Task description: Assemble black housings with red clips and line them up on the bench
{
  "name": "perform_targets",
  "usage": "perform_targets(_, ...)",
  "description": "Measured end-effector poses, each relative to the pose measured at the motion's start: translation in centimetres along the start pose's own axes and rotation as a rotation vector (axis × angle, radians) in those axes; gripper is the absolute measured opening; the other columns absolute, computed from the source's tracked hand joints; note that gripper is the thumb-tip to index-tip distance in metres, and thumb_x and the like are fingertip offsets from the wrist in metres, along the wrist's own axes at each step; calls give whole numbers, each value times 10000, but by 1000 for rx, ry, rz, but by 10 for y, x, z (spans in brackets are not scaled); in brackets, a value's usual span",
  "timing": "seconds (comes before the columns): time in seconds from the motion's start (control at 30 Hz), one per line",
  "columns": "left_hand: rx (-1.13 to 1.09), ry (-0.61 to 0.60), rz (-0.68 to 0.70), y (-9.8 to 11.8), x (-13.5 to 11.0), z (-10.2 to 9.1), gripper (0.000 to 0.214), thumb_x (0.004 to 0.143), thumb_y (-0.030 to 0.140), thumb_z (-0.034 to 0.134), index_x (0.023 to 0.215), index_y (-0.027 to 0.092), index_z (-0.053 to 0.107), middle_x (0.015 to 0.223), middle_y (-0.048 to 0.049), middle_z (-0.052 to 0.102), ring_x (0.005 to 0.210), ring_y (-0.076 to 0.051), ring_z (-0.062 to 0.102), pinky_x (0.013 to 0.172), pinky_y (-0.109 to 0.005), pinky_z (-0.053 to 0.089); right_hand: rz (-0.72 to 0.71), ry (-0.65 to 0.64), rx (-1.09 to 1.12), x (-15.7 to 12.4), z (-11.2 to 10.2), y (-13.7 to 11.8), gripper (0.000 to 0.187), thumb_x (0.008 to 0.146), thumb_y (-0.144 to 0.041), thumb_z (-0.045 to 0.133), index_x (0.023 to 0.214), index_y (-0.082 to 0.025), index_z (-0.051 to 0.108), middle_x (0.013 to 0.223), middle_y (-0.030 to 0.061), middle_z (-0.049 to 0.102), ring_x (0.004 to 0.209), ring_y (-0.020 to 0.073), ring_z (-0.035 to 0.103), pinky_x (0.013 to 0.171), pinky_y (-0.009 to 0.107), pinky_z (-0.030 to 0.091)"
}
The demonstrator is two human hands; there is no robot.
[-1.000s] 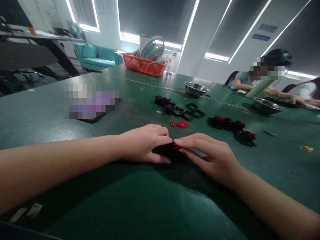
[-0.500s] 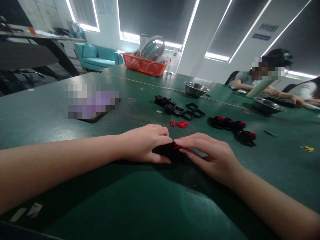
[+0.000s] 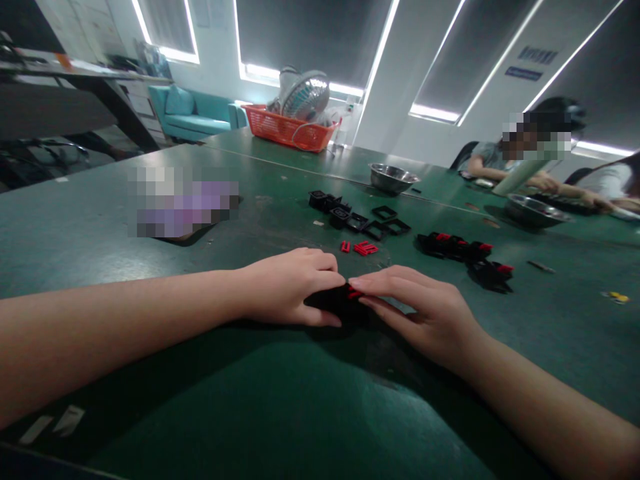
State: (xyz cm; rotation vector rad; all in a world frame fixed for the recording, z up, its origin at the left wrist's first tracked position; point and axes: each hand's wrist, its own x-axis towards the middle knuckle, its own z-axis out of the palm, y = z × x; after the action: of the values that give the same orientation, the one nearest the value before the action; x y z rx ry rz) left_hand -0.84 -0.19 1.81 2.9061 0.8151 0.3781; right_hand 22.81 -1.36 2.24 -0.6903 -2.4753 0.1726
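The person's left hand (image 3: 295, 287) grips a black part (image 3: 326, 300) between thumb and fingers, low at the green table (image 3: 280, 400); the right hand (image 3: 356, 292) pinches a red piece (image 3: 354, 293) at that part's right end; loose red clips (image 3: 365, 249) lie just beyond.

Both your hands are in from the table's (image 3: 300, 420) near edge, bare, backs up. Left hand (image 3: 290, 287): fingers curled, thumb stretched out below them, C-shaped grip. Left forearm (image 3: 125, 320) lies at a shallow angle to that edge, wrist nearly straight. Right hand (image 3: 430, 307): fingers extended, index and thumb tips pinched. Right forearm (image 3: 545, 397) slants in steeper. Your index fingers nearly meet; can't tell if touching.
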Motion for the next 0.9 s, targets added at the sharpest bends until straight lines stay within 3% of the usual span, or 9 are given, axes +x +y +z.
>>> perform_targets(0.9,11,13,7,-1,-1,1,371,864,457,641,1073,151,656,1065,-113,627,971,-234,587,874,-347,476,22,-3,10,-1,0,2,258,902,-185,567,1110,-279,687,1008,44,749,919,189,710,793,333,604)
